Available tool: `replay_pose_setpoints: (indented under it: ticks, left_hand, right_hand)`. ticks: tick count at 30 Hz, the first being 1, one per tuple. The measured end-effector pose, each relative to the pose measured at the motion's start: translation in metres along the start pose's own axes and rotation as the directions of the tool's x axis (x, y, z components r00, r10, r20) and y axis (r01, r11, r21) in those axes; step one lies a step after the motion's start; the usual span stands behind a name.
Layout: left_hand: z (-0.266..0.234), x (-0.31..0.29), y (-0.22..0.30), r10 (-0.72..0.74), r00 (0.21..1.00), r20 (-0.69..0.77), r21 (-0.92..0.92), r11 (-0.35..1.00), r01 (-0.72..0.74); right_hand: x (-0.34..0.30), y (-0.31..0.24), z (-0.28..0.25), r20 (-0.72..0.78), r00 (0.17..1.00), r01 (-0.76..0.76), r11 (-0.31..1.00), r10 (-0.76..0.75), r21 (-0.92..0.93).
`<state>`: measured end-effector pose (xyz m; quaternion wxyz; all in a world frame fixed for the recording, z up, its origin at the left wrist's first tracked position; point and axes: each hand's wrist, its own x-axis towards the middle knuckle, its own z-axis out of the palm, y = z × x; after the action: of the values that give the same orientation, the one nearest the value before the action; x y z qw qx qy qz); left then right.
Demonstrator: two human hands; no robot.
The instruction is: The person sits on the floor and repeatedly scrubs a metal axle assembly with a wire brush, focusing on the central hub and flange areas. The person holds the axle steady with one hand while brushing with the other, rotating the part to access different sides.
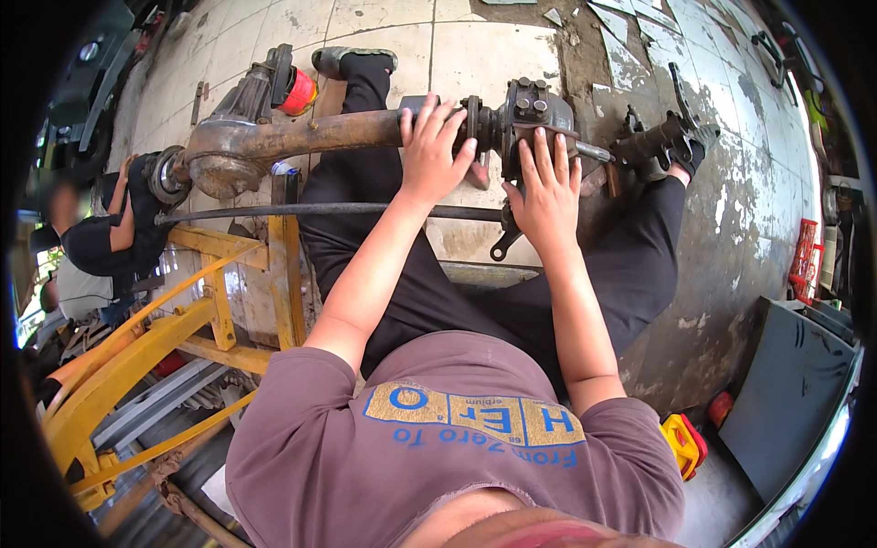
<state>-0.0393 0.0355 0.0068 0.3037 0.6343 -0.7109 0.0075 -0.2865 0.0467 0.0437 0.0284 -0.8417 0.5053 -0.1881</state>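
Note:
A heavy, rusty vehicle axle (352,132) lies crosswise in front of me between my legs. Its rounded differential housing (224,153) is at the left, and a dark, bolted knuckle-like end piece (537,102) is at the right. My left hand (429,157), fingers spread, lies on the axle tube beside a flange. With fingers stretched out, my right hand (548,196) rests against the near side of the end piece; its palm side is hidden. A long thin rod (356,209) runs along the near side of the axle, passing under my left forearm.
A yellow metal frame (219,315) stands at my left, near a seated person (102,233) at the axle's left end. Another dark metal part (653,142) is by my right foot. A red-and-yellow container (299,91) sits behind the axle; a grey cabinet (786,393) stands at right.

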Motion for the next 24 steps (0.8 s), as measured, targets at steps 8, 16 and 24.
replay_pose_setpoints:
  ticks: [8,16,24]
  left_hand:
    - [0.001,-0.004,0.001,-0.046,0.994,-0.097,0.01,0.999,0.047]
    - [0.001,0.003,-0.003,0.029,0.99,-0.138,-0.073,0.997,-0.039]
    - [0.001,0.0,0.0,0.061,0.997,-0.049,-0.056,0.996,-0.064]
  right_hand:
    - [-0.005,0.004,0.002,-0.018,1.0,0.007,1.0,-0.007,0.027]
    - [0.003,0.005,0.008,-0.077,0.997,-0.005,0.998,0.01,0.057]
    - [-0.009,0.006,0.01,-0.048,0.999,-0.005,0.999,0.007,0.043]
